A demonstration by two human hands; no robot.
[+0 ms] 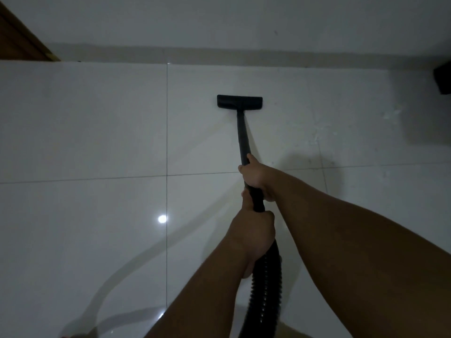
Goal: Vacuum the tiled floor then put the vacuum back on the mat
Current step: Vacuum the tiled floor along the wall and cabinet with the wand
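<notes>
A black vacuum wand (pixel 243 137) slants away from me to a flat black floor head (pixel 239 101) resting on the glossy white tiled floor (pixel 85 132), a short way from the far wall. My right hand (pixel 256 175) is wrapped around the wand higher up. My left hand (pixel 253 231) grips it lower, where the ribbed black hose (pixel 264 289) joins and drops toward the bottom edge. The vacuum body and the mat are out of view.
A white wall with a pale skirting (pixel 219 53) runs across the far side. A brown wooden door frame (pixel 22 42) stands at the upper left. A dark object (pixel 443 79) sits at the right edge. Whitish smudges (pixel 390 115) mark the tile nearby.
</notes>
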